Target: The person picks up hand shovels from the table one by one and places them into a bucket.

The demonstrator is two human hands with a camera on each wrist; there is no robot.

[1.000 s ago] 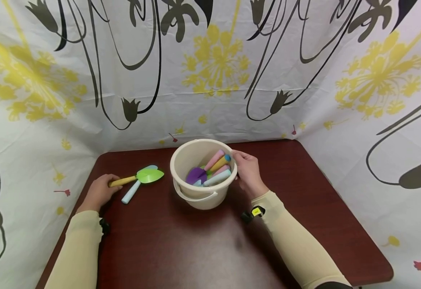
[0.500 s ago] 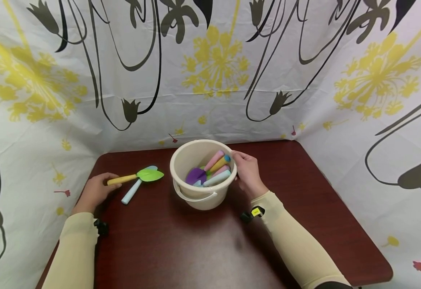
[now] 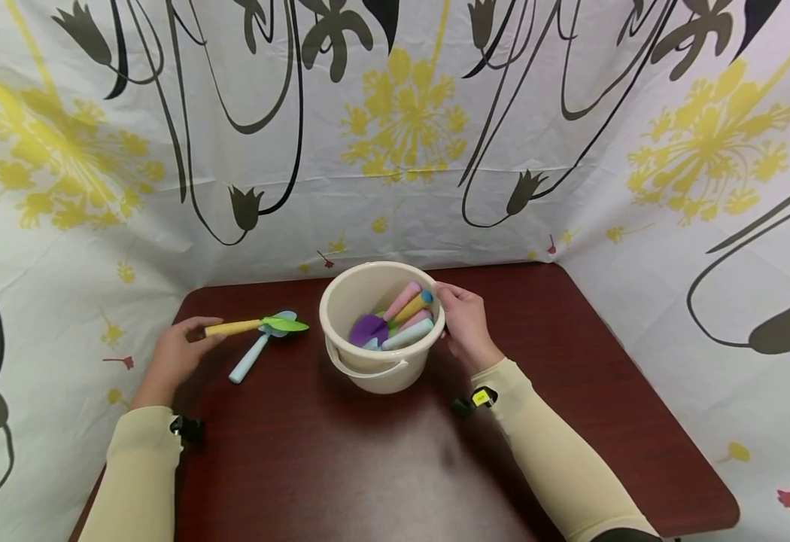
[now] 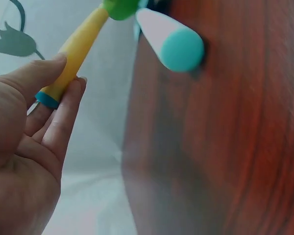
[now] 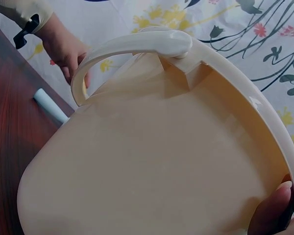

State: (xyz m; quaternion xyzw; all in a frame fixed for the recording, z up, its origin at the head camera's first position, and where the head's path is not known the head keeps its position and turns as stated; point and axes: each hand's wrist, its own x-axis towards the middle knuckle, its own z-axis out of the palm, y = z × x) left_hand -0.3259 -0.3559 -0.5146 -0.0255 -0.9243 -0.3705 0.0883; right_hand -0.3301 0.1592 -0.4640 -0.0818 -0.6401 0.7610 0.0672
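Note:
My left hand (image 3: 177,352) pinches the yellow handle of a toy trowel (image 3: 232,328) with a leaf-shaped green blade. In the left wrist view, thumb and fingers hold that yellow handle (image 4: 81,49) near its blue end. Beneath the green blade lies a light blue trowel (image 3: 249,360) on the table, its handle pointing toward me. My right hand (image 3: 464,320) grips the right rim of a cream bucket (image 3: 383,382), thumb and fingers on either side of the wall. Inside the bucket are a purple blade (image 3: 366,329) and several pink, yellow and light blue handles.
The dark red-brown table (image 3: 341,467) carries the bucket at its far middle. A white curtain (image 3: 287,241) with flower prints hangs close around the back and sides. The bucket's handle (image 3: 375,370) hangs down at its front.
My left hand has raised the yellow handle a little and tilted the trowel, so the green blade now shows nearly edge-on above the light blue one. The right hand and bucket stay put.

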